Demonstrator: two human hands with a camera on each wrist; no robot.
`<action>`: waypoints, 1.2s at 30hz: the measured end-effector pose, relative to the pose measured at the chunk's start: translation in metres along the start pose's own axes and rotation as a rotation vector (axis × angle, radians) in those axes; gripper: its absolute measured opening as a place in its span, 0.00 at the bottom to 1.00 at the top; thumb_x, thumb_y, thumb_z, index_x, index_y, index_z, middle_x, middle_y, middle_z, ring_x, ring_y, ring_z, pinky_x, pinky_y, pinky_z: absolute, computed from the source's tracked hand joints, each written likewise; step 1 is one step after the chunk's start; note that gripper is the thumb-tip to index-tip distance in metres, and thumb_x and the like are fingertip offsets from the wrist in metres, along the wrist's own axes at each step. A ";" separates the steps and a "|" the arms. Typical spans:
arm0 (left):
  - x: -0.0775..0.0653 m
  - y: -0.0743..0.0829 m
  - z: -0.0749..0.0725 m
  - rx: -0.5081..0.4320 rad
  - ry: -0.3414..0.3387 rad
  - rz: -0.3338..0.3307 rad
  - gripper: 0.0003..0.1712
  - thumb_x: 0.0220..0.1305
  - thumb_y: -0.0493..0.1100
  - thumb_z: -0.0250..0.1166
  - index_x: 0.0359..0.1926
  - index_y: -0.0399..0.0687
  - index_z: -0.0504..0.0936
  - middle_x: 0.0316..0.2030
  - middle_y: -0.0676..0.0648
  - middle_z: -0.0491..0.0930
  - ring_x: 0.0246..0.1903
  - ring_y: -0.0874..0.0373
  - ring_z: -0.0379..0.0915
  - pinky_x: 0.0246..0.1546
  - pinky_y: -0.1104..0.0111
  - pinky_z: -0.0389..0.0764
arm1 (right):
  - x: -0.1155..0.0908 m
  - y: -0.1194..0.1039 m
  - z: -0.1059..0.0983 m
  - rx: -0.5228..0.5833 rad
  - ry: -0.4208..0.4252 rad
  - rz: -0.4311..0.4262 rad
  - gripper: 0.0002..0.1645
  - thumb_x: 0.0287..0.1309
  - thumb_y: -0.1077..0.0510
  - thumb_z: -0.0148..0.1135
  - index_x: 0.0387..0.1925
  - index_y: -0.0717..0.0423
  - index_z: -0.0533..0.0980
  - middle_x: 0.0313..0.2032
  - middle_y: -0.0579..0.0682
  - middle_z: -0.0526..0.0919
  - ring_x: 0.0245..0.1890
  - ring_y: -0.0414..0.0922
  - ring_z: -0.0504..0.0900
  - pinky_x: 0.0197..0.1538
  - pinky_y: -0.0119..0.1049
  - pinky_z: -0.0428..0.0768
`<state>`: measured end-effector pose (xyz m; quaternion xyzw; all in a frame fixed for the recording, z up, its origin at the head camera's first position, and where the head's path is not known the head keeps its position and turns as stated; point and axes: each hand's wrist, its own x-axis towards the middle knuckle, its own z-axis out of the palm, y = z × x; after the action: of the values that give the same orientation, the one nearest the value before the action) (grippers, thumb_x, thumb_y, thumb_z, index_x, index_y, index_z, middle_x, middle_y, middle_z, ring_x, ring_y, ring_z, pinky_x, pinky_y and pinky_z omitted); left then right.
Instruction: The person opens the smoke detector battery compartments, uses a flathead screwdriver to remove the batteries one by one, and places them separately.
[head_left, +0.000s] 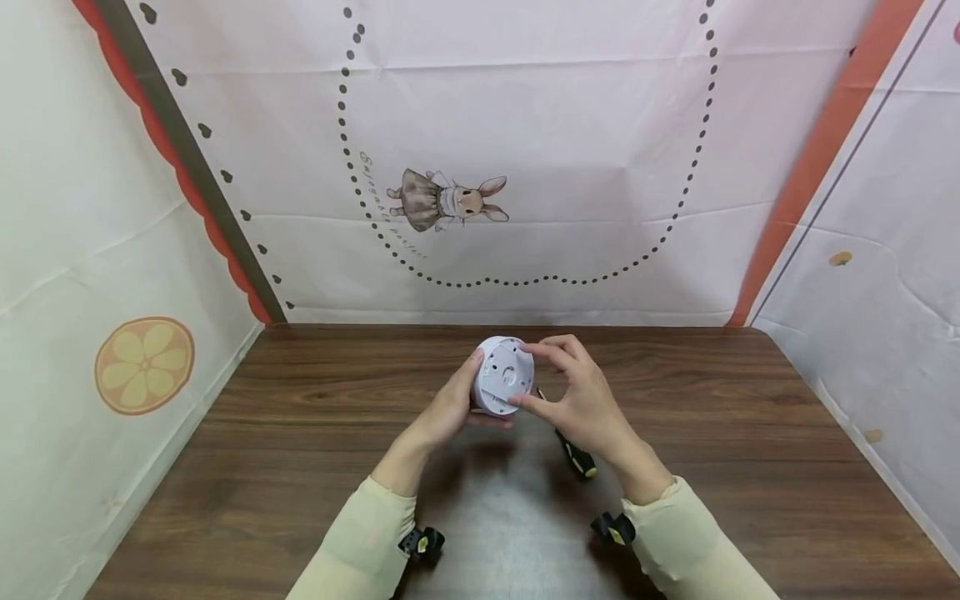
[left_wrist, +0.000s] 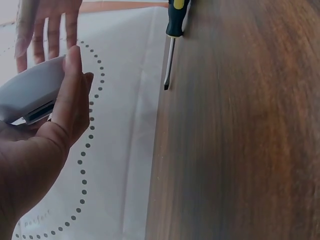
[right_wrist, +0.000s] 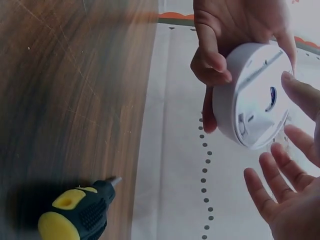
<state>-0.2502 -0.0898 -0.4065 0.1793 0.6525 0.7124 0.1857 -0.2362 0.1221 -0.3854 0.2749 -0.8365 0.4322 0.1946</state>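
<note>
My left hand (head_left: 452, 398) holds a round white smoke detector (head_left: 491, 379), its thumb along the rim and its fingers behind and below. The flat back with slots and a central hole is turned to the right. My right hand (head_left: 588, 398) spans that back, thumb and forefinger at opposite edges; its other fingers stay off it. In the right wrist view, the right thumb tip overlaps the slotted face (right_wrist: 262, 102), with the other fingers spread below. From the left wrist, the detector's smooth grey-looking shell (left_wrist: 37, 85) shows, with a dark slot underneath.
A black and yellow screwdriver (head_left: 577, 460) lies on the brown wooden table (head_left: 337, 467), just below the right hand, its metal tip pointing away. White printed cloth (head_left: 570, 167) walls stand at the back and both sides. Each sleeve carries a small black wrist device (head_left: 422, 542).
</note>
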 end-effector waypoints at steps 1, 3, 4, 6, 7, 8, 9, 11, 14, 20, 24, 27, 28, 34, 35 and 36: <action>0.000 0.000 0.000 -0.006 0.002 -0.002 0.42 0.80 0.68 0.29 0.77 0.42 0.59 0.55 0.27 0.77 0.40 0.56 0.83 0.52 0.37 0.85 | 0.000 0.000 0.001 -0.011 0.001 -0.020 0.40 0.44 0.54 0.86 0.61 0.53 0.81 0.54 0.52 0.78 0.54 0.46 0.79 0.56 0.43 0.82; 0.000 0.000 0.001 -0.028 -0.001 -0.006 0.43 0.80 0.68 0.29 0.75 0.40 0.59 0.52 0.29 0.77 0.39 0.55 0.83 0.52 0.35 0.83 | -0.001 0.000 0.003 -0.032 -0.004 -0.053 0.41 0.44 0.54 0.86 0.62 0.53 0.80 0.55 0.52 0.77 0.56 0.48 0.78 0.57 0.45 0.81; 0.000 0.000 0.002 -0.039 -0.005 -0.007 0.43 0.80 0.68 0.29 0.75 0.39 0.59 0.51 0.30 0.78 0.38 0.54 0.83 0.52 0.35 0.83 | -0.001 -0.001 0.004 -0.043 -0.006 -0.068 0.42 0.44 0.54 0.86 0.62 0.53 0.80 0.55 0.53 0.77 0.57 0.49 0.78 0.57 0.46 0.80; 0.000 0.000 0.003 -0.056 -0.012 -0.009 0.43 0.80 0.68 0.29 0.75 0.39 0.59 0.49 0.34 0.78 0.37 0.52 0.83 0.52 0.34 0.83 | -0.002 -0.001 0.005 -0.060 -0.008 -0.083 0.43 0.43 0.54 0.86 0.63 0.53 0.79 0.55 0.54 0.77 0.57 0.50 0.77 0.57 0.47 0.79; 0.000 0.000 0.004 -0.060 -0.012 -0.010 0.44 0.80 0.68 0.28 0.75 0.38 0.59 0.48 0.36 0.79 0.36 0.51 0.84 0.51 0.36 0.85 | -0.002 -0.001 0.006 -0.069 -0.008 -0.084 0.43 0.43 0.54 0.86 0.64 0.52 0.79 0.55 0.54 0.77 0.57 0.50 0.77 0.56 0.47 0.79; 0.000 -0.001 0.004 -0.065 -0.014 -0.012 0.44 0.80 0.69 0.28 0.75 0.39 0.59 0.47 0.37 0.80 0.35 0.51 0.84 0.50 0.37 0.86 | -0.002 -0.001 0.006 -0.076 -0.006 -0.084 0.43 0.43 0.54 0.86 0.64 0.52 0.79 0.55 0.54 0.77 0.57 0.50 0.77 0.56 0.47 0.79; 0.000 -0.001 0.004 -0.064 -0.016 -0.012 0.45 0.80 0.69 0.27 0.75 0.39 0.59 0.46 0.39 0.81 0.35 0.50 0.85 0.49 0.39 0.87 | -0.002 -0.001 0.007 -0.079 -0.004 -0.083 0.43 0.43 0.54 0.86 0.64 0.52 0.79 0.55 0.54 0.77 0.57 0.50 0.77 0.56 0.47 0.79; -0.001 -0.001 0.005 -0.065 -0.019 -0.019 0.46 0.79 0.71 0.26 0.74 0.38 0.60 0.43 0.43 0.83 0.34 0.50 0.85 0.46 0.42 0.89 | -0.003 -0.002 0.008 -0.081 -0.001 -0.081 0.43 0.44 0.54 0.86 0.64 0.53 0.79 0.54 0.55 0.77 0.56 0.50 0.77 0.55 0.46 0.79; -0.002 -0.001 0.005 -0.058 -0.020 -0.031 0.49 0.78 0.73 0.26 0.71 0.36 0.64 0.37 0.48 0.84 0.31 0.52 0.85 0.42 0.48 0.91 | -0.003 -0.002 0.009 -0.080 0.001 -0.085 0.42 0.45 0.55 0.86 0.64 0.53 0.79 0.54 0.55 0.77 0.55 0.50 0.77 0.54 0.45 0.79; -0.002 -0.002 0.007 -0.052 -0.012 -0.042 0.51 0.76 0.75 0.25 0.70 0.37 0.66 0.32 0.51 0.85 0.28 0.56 0.84 0.29 0.63 0.89 | -0.002 -0.003 0.010 -0.069 -0.009 -0.091 0.42 0.46 0.56 0.85 0.65 0.53 0.79 0.54 0.55 0.76 0.55 0.50 0.76 0.52 0.43 0.76; -0.002 -0.004 0.007 -0.051 0.000 -0.028 0.47 0.76 0.76 0.24 0.76 0.51 0.62 0.33 0.50 0.85 0.27 0.54 0.83 0.25 0.63 0.87 | -0.003 -0.004 0.011 -0.054 -0.015 -0.098 0.42 0.46 0.57 0.84 0.65 0.54 0.78 0.54 0.56 0.75 0.56 0.51 0.74 0.52 0.42 0.75; -0.002 -0.005 0.008 -0.049 0.016 -0.013 0.43 0.76 0.76 0.25 0.79 0.64 0.58 0.33 0.49 0.84 0.24 0.54 0.82 0.24 0.61 0.86 | -0.004 -0.005 0.012 -0.048 -0.017 -0.111 0.43 0.46 0.59 0.84 0.66 0.55 0.78 0.55 0.57 0.74 0.56 0.51 0.73 0.52 0.41 0.73; -0.002 -0.006 0.008 -0.048 0.022 -0.011 0.42 0.75 0.76 0.25 0.78 0.65 0.59 0.32 0.48 0.84 0.23 0.54 0.81 0.23 0.61 0.86 | -0.004 -0.006 0.012 -0.043 -0.018 -0.114 0.44 0.46 0.59 0.84 0.67 0.55 0.77 0.55 0.57 0.74 0.56 0.52 0.72 0.52 0.41 0.73; -0.002 -0.005 0.010 -0.030 0.068 0.001 0.44 0.74 0.79 0.26 0.73 0.61 0.63 0.26 0.49 0.82 0.18 0.55 0.78 0.20 0.63 0.83 | -0.006 -0.008 0.015 -0.002 -0.036 -0.091 0.44 0.48 0.61 0.82 0.68 0.53 0.76 0.56 0.57 0.72 0.58 0.54 0.70 0.55 0.43 0.71; -0.002 -0.005 0.010 -0.026 0.074 0.007 0.42 0.74 0.78 0.27 0.74 0.63 0.63 0.26 0.49 0.82 0.17 0.55 0.77 0.19 0.63 0.82 | -0.007 -0.009 0.015 0.003 -0.038 -0.083 0.43 0.49 0.61 0.82 0.68 0.53 0.76 0.56 0.57 0.72 0.59 0.54 0.69 0.56 0.43 0.71; -0.002 -0.004 0.010 -0.023 0.079 0.014 0.42 0.74 0.78 0.27 0.74 0.63 0.63 0.26 0.49 0.82 0.17 0.56 0.77 0.19 0.63 0.82 | -0.007 -0.010 0.015 0.010 -0.041 -0.076 0.43 0.49 0.61 0.82 0.69 0.52 0.76 0.57 0.57 0.72 0.59 0.54 0.69 0.56 0.43 0.71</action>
<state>-0.2434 -0.0813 -0.4098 0.1532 0.6498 0.7278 0.1569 -0.2264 0.1067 -0.3917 0.3163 -0.8271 0.4228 0.1924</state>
